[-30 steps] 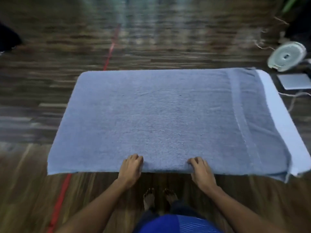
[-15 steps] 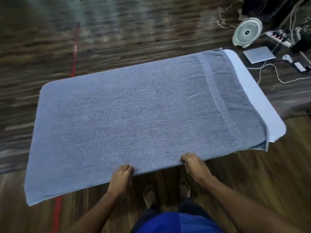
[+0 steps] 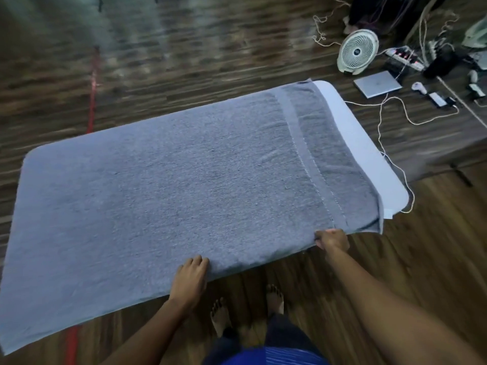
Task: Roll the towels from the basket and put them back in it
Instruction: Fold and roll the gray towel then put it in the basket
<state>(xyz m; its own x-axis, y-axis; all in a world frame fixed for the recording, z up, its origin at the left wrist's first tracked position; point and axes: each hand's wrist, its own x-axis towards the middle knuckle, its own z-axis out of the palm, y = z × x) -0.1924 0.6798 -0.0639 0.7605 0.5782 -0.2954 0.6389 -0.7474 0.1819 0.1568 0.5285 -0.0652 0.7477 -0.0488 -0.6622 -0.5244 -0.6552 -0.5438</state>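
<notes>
1. Because a neat roll needs a flat, squared start, the large grey-blue terry towel (image 3: 184, 193) lies spread open over nearly the whole tabletop. Its long near edge runs along the person's side and its flat woven band (image 3: 307, 154) crosses it toward the right end. The layered corner at the near right suggests it is doubled over. It is on the table, not in the basket, and no basket is in view, so rolling does not look to have begun.
2. Serving as the work surface, the pale blue table with rounded corners (image 3: 367, 154) shows only as a bare strip beyond the towel's right end. The cloth therefore sits slightly left of centre, and its left end reaches the picture's edge.
3. Placed near the middle of the near edge, the left hand (image 3: 191, 275) has its fingers bent over the hem and onto the top of the cloth. It grasps that edge rather than lying flat on it, probably to anchor or tug the towel straight.
4. Set further right, where the woven band meets the near edge, the right hand (image 3: 332, 239) is clenched round the hem, with thumb and fingers closed on the fabric. The two hands are well apart, which suits pulling the edge taut between them.
</notes>
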